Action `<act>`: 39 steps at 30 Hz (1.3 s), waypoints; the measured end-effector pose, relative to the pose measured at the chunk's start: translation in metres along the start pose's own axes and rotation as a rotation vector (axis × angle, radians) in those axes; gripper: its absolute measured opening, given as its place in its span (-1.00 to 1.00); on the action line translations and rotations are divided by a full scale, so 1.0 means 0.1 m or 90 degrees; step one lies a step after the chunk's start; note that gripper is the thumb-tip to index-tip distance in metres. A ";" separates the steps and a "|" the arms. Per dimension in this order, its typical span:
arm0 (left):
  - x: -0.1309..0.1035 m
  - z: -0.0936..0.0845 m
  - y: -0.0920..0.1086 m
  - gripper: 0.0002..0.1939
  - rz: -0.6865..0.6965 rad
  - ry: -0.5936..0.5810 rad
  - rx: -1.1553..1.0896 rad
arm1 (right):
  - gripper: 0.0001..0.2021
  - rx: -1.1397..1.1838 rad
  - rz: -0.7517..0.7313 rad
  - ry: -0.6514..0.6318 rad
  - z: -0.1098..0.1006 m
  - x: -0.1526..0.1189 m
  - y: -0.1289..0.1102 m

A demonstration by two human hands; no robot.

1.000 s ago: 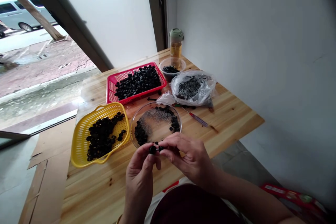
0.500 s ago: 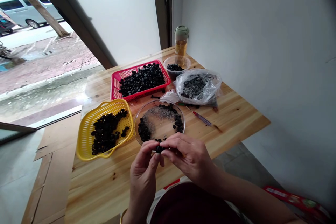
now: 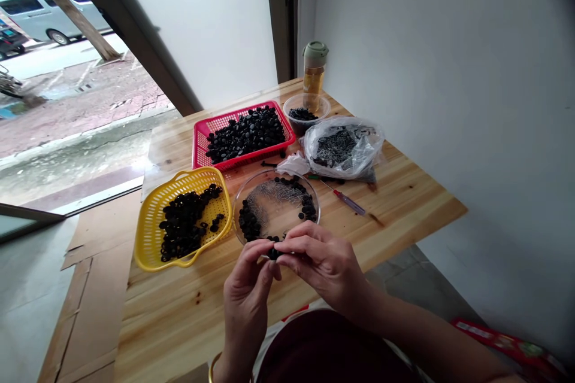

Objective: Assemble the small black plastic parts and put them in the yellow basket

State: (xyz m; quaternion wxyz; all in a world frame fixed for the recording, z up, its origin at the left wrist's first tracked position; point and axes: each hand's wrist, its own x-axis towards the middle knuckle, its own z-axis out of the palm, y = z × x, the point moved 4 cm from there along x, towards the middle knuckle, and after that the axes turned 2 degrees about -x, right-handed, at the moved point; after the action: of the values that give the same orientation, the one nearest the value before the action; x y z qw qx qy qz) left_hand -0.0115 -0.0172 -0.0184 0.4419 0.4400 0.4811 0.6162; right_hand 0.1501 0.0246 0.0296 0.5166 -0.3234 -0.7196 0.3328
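Note:
Between my two hands, just in front of the near rim of a clear round dish, is a small black round part (image 3: 274, 253). My left hand (image 3: 248, 278) pinches it from the left with thumb and forefinger. From the right, the fingertips of my right hand (image 3: 326, 257) close on the same part and partly hide it. The clear dish (image 3: 236, 233) holds small black round pieces around its edge and many thin, shiny wire-like bits. To the left, a yellow basket (image 3: 144, 233) contains a heap of black ring-like parts.
A red basket (image 3: 200, 155) of black discs lies at the back. Beside it stand a clear tub (image 3: 323, 109) of black pieces, a plastic bag (image 3: 371, 143) of small dark parts and a bottle (image 3: 314, 69). A screwdriver (image 3: 349, 202) rests on the wooden table (image 3: 404, 203).
The view has shifted slightly, so the table and its contents sit a little further right. Both hands keep their pinch on the small black part with hardly any movement.

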 end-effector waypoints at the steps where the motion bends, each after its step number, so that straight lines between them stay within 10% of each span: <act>1: 0.00 0.00 0.01 -0.82 0.004 0.003 0.003 | -0.85 0.007 0.006 0.003 0.00 -0.01 0.02; 39: -0.08 0.10 -0.16 -0.71 -0.206 0.066 -0.223 | -0.88 0.040 0.072 0.021 0.02 -0.01 0.05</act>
State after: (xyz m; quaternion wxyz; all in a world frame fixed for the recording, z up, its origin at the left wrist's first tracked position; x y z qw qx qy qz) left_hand 0.0022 -0.0204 -0.0339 0.5790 0.2416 0.4535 0.6330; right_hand 0.1486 0.0263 0.0250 0.5188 -0.3527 -0.6808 0.3781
